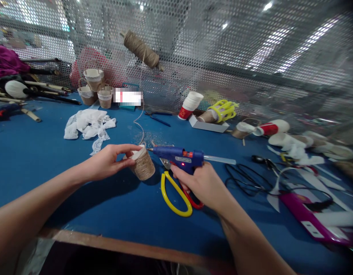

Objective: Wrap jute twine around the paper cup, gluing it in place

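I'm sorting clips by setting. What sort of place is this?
Probably a craft workshop: the right hand grips a glue gun, a spool of twine is up by the mesh, and small baskets are grouped at the back.

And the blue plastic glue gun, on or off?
On, it seems: the blue plastic glue gun shows a small red light glowing.

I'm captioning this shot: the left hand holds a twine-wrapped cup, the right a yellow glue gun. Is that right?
Not quite: the glue gun in the right hand is blue, not yellow, as the head view shows. The left hand does hold a twine-wrapped cup.
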`<act>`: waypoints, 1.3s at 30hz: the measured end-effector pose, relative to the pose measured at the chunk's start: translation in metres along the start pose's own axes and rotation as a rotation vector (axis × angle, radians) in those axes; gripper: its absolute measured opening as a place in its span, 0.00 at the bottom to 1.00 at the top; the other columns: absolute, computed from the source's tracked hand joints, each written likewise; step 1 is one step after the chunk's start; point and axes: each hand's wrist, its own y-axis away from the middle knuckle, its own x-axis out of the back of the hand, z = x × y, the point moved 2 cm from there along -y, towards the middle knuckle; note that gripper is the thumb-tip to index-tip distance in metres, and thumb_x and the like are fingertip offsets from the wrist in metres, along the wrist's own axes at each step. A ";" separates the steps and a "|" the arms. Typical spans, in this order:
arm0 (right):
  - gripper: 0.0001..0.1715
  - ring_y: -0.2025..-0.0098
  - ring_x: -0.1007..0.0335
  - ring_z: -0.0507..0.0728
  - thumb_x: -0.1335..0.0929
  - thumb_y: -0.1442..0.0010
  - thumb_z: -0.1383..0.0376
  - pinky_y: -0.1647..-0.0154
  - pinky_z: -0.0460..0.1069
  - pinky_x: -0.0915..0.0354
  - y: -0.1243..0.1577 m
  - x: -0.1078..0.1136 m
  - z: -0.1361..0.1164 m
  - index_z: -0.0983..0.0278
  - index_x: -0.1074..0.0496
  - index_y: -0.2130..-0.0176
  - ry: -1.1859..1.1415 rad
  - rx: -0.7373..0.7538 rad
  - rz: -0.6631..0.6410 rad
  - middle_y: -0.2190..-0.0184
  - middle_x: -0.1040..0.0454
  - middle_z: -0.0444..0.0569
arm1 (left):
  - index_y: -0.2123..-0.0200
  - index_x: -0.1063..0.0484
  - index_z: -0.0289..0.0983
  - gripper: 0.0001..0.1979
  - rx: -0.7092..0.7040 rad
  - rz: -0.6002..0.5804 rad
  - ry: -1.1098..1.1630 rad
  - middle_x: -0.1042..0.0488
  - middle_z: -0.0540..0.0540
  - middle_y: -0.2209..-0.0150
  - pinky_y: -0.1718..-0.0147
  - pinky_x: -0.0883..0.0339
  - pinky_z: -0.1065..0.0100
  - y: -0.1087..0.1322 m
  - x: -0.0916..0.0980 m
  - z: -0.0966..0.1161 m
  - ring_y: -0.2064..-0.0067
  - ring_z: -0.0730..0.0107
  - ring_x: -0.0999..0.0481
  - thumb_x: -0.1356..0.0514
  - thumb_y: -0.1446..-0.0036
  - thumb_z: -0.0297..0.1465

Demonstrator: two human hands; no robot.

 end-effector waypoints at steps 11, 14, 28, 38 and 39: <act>0.15 0.75 0.32 0.53 0.33 0.50 0.56 0.73 0.47 0.38 -0.033 0.021 0.045 0.66 0.32 0.73 0.025 -0.153 0.356 0.76 0.27 0.49 | 0.49 0.34 0.33 0.21 -0.020 0.003 -0.020 0.26 0.42 0.61 0.59 0.35 0.63 -0.001 -0.001 -0.002 0.62 0.67 0.29 0.47 0.45 0.35; 0.15 0.77 0.33 0.54 0.35 0.47 0.57 0.76 0.48 0.39 -0.046 0.024 0.063 0.66 0.33 0.76 0.101 -0.237 0.387 0.79 0.29 0.50 | 0.49 0.35 0.33 0.22 -0.027 0.001 -0.021 0.26 0.42 0.61 0.59 0.35 0.63 -0.001 -0.001 -0.004 0.62 0.67 0.29 0.47 0.45 0.35; 0.14 0.53 0.35 0.64 0.35 0.45 0.60 0.58 0.52 0.40 -0.048 0.014 0.038 0.66 0.29 0.76 0.212 -0.217 0.327 0.65 0.26 0.59 | 0.50 0.34 0.32 0.21 -0.073 0.019 -0.074 0.25 0.42 0.62 0.61 0.33 0.64 -0.001 -0.003 -0.005 0.64 0.67 0.28 0.47 0.46 0.35; 0.31 0.67 0.32 0.53 0.43 0.41 0.48 0.68 0.46 0.39 -0.051 -0.038 -0.009 0.67 0.25 0.75 -0.458 -0.142 -0.291 0.70 0.24 0.52 | 0.52 0.32 0.36 0.16 -0.300 -0.061 -0.160 0.25 0.41 0.58 0.57 0.34 0.63 0.006 -0.006 0.008 0.57 0.63 0.27 0.48 0.43 0.28; 0.29 0.68 0.32 0.52 0.41 0.41 0.49 0.69 0.46 0.40 -0.054 -0.040 -0.007 0.67 0.26 0.76 -0.529 -0.167 -0.291 0.72 0.25 0.51 | 0.53 0.31 0.36 0.15 -0.323 -0.056 -0.180 0.25 0.41 0.58 0.57 0.34 0.62 0.007 -0.007 0.008 0.57 0.63 0.28 0.48 0.44 0.27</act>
